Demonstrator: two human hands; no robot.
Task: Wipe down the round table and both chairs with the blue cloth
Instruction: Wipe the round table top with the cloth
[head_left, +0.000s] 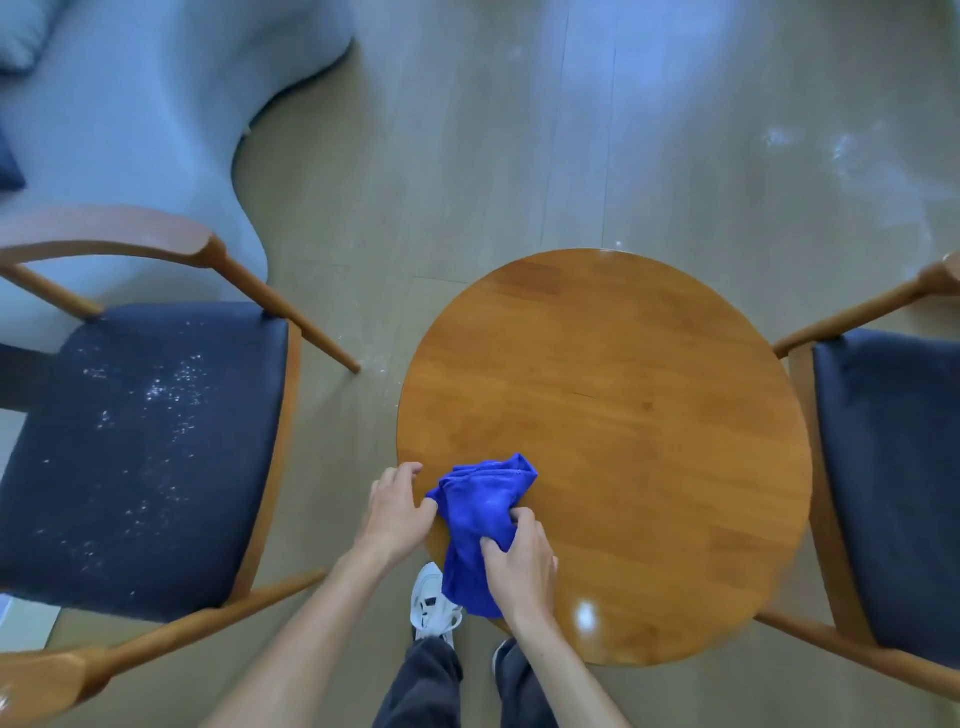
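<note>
Blue cloth (480, 512) bunched on near left edge of round wooden worktop (623, 415), lower part hanging off rim. Right hand (519, 566) grips cloth, fingers curled into folds. Left hand (397, 512) at worktop rim, fingers loosely spread, thumb side touching cloth. Left chair (145, 441), dark seat speckled white. Right chair (893, 467) just beside worktop.

Both bare forearms extend forward and converge. Left hand (397, 512): palm down, fingers loosely spread, thumb side touching the blue cloth (475, 512). Right hand (519, 564): fingers curled, gripping the cloth's near part.
</note>
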